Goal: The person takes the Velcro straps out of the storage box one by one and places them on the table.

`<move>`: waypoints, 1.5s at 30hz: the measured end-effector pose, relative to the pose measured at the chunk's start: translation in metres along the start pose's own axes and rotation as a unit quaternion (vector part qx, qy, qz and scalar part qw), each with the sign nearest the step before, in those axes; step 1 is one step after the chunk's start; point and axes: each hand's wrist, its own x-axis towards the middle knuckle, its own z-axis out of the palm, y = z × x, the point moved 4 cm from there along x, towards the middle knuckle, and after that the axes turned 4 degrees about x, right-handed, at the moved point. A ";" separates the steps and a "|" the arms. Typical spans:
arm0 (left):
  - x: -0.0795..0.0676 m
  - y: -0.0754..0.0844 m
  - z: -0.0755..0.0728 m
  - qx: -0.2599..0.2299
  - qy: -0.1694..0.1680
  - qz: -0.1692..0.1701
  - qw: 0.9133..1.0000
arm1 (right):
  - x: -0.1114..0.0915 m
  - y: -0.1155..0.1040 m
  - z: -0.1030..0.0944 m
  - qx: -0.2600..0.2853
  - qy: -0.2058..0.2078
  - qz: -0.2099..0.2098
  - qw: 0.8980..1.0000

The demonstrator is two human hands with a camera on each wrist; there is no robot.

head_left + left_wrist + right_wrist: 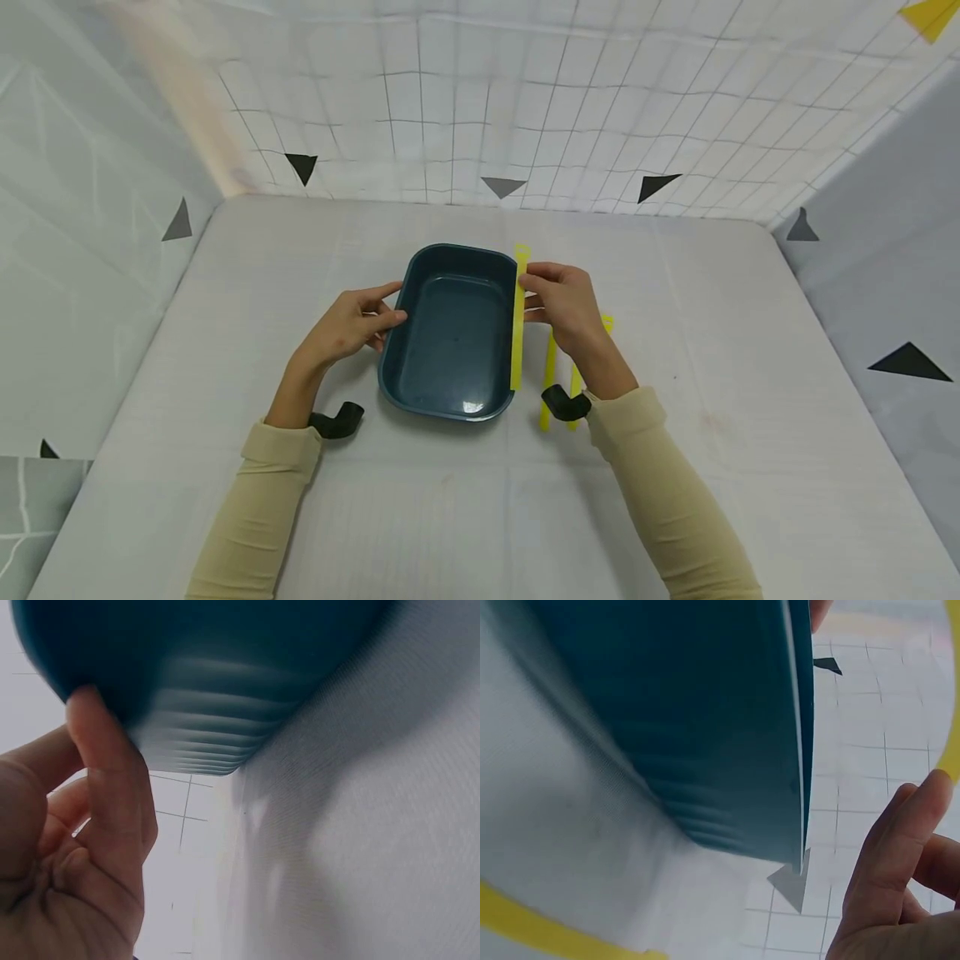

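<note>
A dark teal rectangular plastic tray (453,342) with rounded corners and ribbed outer walls sits in the middle of the white table. My left hand (348,325) grips its left rim, thumb on top; in the left wrist view a finger (97,735) is up against the outer wall. My right hand (562,300) pinches a thin flat yellow strip (518,333) with a small loop at its far end. That strip lines up with the tray's right rim and overlaps it in the head view. In the right wrist view, the strip (951,754) appears at the fingertips, apart from the tray.
Beneath my right forearm lie two more yellow strips, one on the left (550,379) and one on the right (575,387), the latter with a looped end. White gridded cloth (480,108) hangs behind the table. A black mount (566,404) is on my right wrist.
</note>
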 end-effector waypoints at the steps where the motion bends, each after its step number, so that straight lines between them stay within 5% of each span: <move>1: 0.000 0.000 0.000 0.001 0.000 0.000 1.000 | 0.000 0.001 -0.001 -0.001 0.002 0.002 1.000; 31: -0.001 0.000 -0.001 -0.011 -0.002 0.003 1.000 | -0.008 0.017 -0.040 -0.037 0.025 0.025 0.999; 45: -0.001 0.001 -0.001 -0.008 -0.002 0.005 1.000 | -0.014 0.025 -0.061 -0.014 0.030 0.036 0.999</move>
